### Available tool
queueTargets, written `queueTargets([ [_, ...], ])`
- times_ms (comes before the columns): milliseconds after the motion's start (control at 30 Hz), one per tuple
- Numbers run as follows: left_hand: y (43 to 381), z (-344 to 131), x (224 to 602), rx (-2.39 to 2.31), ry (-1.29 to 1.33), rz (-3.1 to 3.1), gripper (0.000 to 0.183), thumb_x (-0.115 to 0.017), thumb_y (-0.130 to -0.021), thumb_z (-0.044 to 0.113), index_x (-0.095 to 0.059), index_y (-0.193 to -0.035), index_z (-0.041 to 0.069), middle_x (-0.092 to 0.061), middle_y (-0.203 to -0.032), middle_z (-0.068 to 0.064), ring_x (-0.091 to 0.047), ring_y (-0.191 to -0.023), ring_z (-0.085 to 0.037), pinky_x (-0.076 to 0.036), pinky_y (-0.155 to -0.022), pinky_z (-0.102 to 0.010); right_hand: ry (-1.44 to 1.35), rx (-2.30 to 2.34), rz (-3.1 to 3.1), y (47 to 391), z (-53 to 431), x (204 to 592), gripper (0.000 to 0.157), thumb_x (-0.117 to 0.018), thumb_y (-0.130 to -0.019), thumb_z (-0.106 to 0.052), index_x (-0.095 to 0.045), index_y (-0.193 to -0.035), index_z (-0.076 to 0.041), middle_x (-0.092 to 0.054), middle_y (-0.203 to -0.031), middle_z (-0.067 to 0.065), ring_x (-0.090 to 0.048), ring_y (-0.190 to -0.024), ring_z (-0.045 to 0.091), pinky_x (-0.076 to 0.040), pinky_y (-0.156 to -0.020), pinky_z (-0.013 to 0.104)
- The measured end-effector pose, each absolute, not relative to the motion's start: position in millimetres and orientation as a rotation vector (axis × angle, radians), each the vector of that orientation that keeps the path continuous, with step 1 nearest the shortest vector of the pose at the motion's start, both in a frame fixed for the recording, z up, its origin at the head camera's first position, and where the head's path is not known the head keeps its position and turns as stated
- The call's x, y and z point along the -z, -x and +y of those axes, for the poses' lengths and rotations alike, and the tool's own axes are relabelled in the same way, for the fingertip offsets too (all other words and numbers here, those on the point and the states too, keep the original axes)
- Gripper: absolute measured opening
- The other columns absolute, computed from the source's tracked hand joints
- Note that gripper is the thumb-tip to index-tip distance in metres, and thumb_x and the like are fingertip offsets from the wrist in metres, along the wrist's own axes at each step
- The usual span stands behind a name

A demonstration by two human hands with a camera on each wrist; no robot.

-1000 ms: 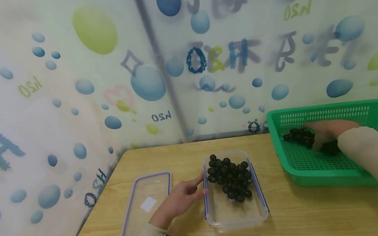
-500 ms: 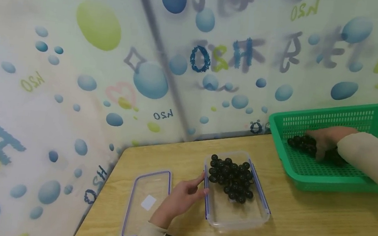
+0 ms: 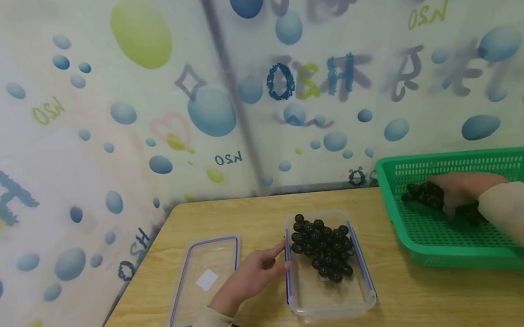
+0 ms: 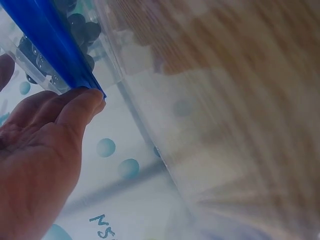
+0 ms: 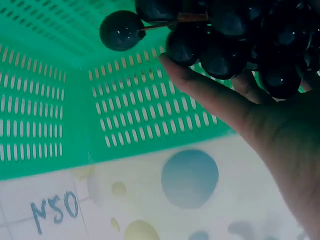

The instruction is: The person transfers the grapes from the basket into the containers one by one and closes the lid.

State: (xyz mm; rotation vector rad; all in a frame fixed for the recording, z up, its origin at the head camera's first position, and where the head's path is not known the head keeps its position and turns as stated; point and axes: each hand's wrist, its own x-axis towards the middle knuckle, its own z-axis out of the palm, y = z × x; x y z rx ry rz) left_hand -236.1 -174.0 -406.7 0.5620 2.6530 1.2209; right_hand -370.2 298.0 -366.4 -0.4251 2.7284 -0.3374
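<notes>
A bunch of dark grapes [image 3: 322, 244] lies towards the far end of a clear plastic food container [image 3: 368, 286] with blue side latches. My left hand [image 3: 252, 275] touches the container's left side, its fingertips resting against the blue latch [image 4: 52, 42] in the left wrist view. Inside the green basket [image 3: 468, 257], my right hand [image 3: 465, 189] holds another bunch of dark grapes [image 3: 421, 195]. Thumb and fingers reach round those grapes [image 5: 225, 35] in the right wrist view. The hand partly hides the bunch in the head view.
The container's clear lid [image 3: 196, 303], with a blue seal and a white label, lies left of the container. All stand on a wooden table [image 3: 418, 318]. A patterned wall covering [image 3: 292, 145] rises behind the table and along its left side.
The head view has shifted slightly. My right hand stays on the grapes in the basket, moving only a little. My left hand and the container keep their places.
</notes>
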Motion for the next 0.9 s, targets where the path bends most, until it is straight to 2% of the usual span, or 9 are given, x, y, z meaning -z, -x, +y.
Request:
queueTargets([
  [133,236,-175,406,-1.221,-0.564,2.652,0.054,-0.06,-0.1,0.033,-0.045,-0.147,0.012,-0.043,-0.147,-0.012,-0.047,-0.129,-0.035,-0.039,-0.106,-0.048,0.538,0.328,2.784,369,295,348,0.087,-0.08,-0.075,0.0,-0.025,-0.138,0.025,-0.031,-0.134,0.05,-0.037,-0.118,0.063,-0.046,-0.088,0.062],
  [200,236,-175,406,-1.218,-0.563,2.654,0.054,-0.06,-0.1,0.033,-0.045,-0.147,0.012,-0.043,-0.147,-0.012,-0.047,-0.129,-0.036,-0.039,-0.106,-0.049,0.591,0.332,2.812,366,294,339,0.082,-0.079,-0.077,-0.003,-0.029,-0.137,0.023,-0.036,-0.132,0.048,-0.043,-0.114,0.06,-0.049,-0.083,0.059],
  [400,237,-174,407,-1.215,-0.562,2.647,0.054,-0.059,-0.1,0.034,-0.044,-0.147,0.013,-0.043,-0.147,-0.012,-0.049,-0.127,-0.036,-0.039,-0.105,-0.048,0.665,0.417,2.86,355,284,314,0.074,-0.078,-0.08,-0.006,-0.035,-0.136,0.016,-0.041,-0.133,0.04,-0.048,-0.113,0.055,-0.05,-0.078,0.055],
  [567,236,-175,406,-1.186,-0.561,2.653,0.057,-0.059,-0.099,0.039,-0.044,-0.148,0.014,-0.043,-0.147,-0.014,-0.05,-0.126,-0.038,-0.04,-0.105,-0.049,0.71,0.424,2.925,340,268,293,0.069,-0.078,-0.081,-0.008,-0.037,-0.134,0.009,-0.043,-0.132,0.03,-0.059,-0.098,0.038,-0.051,-0.07,0.047],
  [633,236,-177,406,-1.182,-0.563,2.657,0.058,-0.059,-0.099,0.04,-0.044,-0.148,0.014,-0.043,-0.147,-0.015,-0.05,-0.126,-0.038,-0.04,-0.105,-0.049,0.746,0.416,2.953,333,258,284,0.068,-0.079,-0.081,-0.01,-0.038,-0.134,0.006,-0.044,-0.132,0.027,-0.06,-0.095,0.034,-0.05,-0.068,0.045],
  [900,235,-176,408,-1.212,-0.603,2.657,0.057,-0.059,-0.099,0.037,-0.044,-0.147,0.01,-0.041,-0.147,-0.017,-0.049,-0.127,-0.036,-0.041,-0.105,-0.045,0.994,0.382,2.957,300,206,255,0.067,-0.079,-0.081,-0.011,-0.042,-0.137,-0.002,-0.046,-0.134,0.016,-0.056,-0.105,0.034,-0.05,-0.069,0.042],
])
